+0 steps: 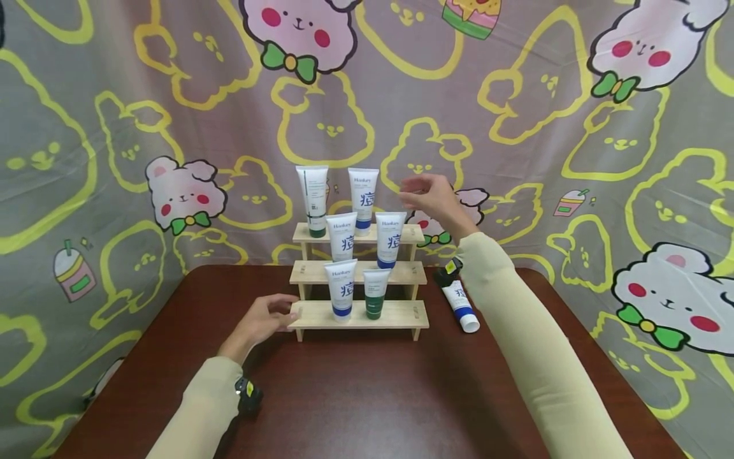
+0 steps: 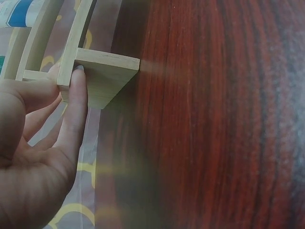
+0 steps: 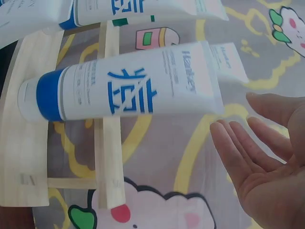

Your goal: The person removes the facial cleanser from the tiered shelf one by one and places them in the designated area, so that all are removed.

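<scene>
A three-tier wooden display stand (image 1: 401, 313) holds several squeeze tubes, cap down. My left hand (image 1: 262, 323) pinches the left end of its lowest shelf, with a finger under the plank (image 2: 67, 57) in the left wrist view. Raised beside the top shelf on the right, my right hand (image 1: 437, 196) has its fingers spread apart and holds nothing. Nearest to it in the right wrist view is a white tube with a blue band (image 3: 164, 81), standing on the middle shelf. A white and green tube (image 1: 375, 293) and another white and blue tube (image 1: 342, 287) stand on the lowest shelf.
One white and blue tube (image 1: 461, 307) lies on the dark red-brown table (image 1: 355, 389), right of the stand and partly behind the right sleeve. A cartoon-printed cloth (image 1: 355, 108) hangs behind the table. Each wrist wears a small black camera (image 1: 250, 395).
</scene>
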The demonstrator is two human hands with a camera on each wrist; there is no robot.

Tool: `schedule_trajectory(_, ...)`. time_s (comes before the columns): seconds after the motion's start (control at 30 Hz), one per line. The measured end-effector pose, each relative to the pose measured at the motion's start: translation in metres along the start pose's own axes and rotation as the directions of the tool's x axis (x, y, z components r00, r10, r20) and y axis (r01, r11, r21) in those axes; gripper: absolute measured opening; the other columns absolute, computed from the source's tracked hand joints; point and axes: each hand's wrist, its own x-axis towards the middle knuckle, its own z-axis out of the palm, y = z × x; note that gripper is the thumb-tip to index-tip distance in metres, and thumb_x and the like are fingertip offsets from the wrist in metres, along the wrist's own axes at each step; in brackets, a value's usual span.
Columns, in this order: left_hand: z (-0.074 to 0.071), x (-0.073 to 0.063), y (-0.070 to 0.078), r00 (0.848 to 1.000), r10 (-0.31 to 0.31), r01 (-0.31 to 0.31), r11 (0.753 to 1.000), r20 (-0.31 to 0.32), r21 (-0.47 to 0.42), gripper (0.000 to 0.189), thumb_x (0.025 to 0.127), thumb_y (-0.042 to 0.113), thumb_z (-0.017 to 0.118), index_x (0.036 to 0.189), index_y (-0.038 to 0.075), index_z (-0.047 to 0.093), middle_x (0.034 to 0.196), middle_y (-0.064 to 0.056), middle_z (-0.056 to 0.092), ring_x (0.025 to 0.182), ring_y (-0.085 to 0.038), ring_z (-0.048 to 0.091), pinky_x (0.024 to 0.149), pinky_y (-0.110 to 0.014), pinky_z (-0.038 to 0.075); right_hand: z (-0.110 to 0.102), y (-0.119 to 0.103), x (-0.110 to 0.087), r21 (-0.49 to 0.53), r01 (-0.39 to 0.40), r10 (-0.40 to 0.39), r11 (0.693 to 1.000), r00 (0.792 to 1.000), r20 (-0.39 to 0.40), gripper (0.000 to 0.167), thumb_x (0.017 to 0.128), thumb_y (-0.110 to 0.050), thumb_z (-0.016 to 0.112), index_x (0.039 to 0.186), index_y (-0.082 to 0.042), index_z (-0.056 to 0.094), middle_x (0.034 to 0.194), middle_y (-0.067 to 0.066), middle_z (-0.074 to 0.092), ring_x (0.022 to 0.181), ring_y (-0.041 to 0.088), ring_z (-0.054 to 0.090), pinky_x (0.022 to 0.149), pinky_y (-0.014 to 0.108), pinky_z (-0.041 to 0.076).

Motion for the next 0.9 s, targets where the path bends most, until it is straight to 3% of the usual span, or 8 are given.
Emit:
schedule_trajectory(0.23, 0.001, 0.0, 0.001, 1.0, 0.006, -0.006, 1.0, -0.001, 0.015, 0.043, 0.094, -0.002, 0.069, 0.136, -0.007, 0.06, 0.125, -0.028, 0.061, 0.092, -0.018, 0.071, 0.077, -0.032, 0.066, 0.019, -0.015, 0.017, -0.041, -0.05, 0.051, 0.998, 0.999, 0.019, 0.047, 0.096, -0.014, 0.073, 0.139, -0.002, 0.059, 0.133, 0.019, 0.065, 0.115, 0.033, 0.068, 0.1, 0.041, 0.061)
schedule_trajectory(0.57, 0.002, -0.002, 0.004, 1.0, 0.018, -0.019, 1.0, 0.005, 0.017, 0.043, 0.095, -0.002, 0.069, 0.136, -0.007, 0.059, 0.122, -0.028, 0.06, 0.091, -0.018, 0.071, 0.077, -0.033, 0.067, 0.039, -0.023, 0.036, -0.033, -0.097, 0.099, 0.995, 0.993, 0.071, 0.05, 0.093, -0.007, 0.075, 0.139, 0.002, 0.057, 0.133, 0.022, 0.064, 0.116, 0.035, 0.067, 0.106, 0.047, 0.058)
schedule_trajectory(0.9, 0.001, -0.003, 0.003, 1.0, 0.023, -0.023, 1.0, 0.003, 0.004, 0.043, 0.094, -0.003, 0.07, 0.135, -0.008, 0.06, 0.121, -0.028, 0.06, 0.089, -0.018, 0.071, 0.076, -0.034, 0.067, 0.051, -0.024, 0.042, -0.176, -0.08, 0.097, 0.981, 0.991, 0.088, 0.047, 0.095, -0.016, 0.076, 0.135, 0.001, 0.059, 0.129, 0.019, 0.067, 0.111, 0.032, 0.068, 0.094, 0.038, 0.062)
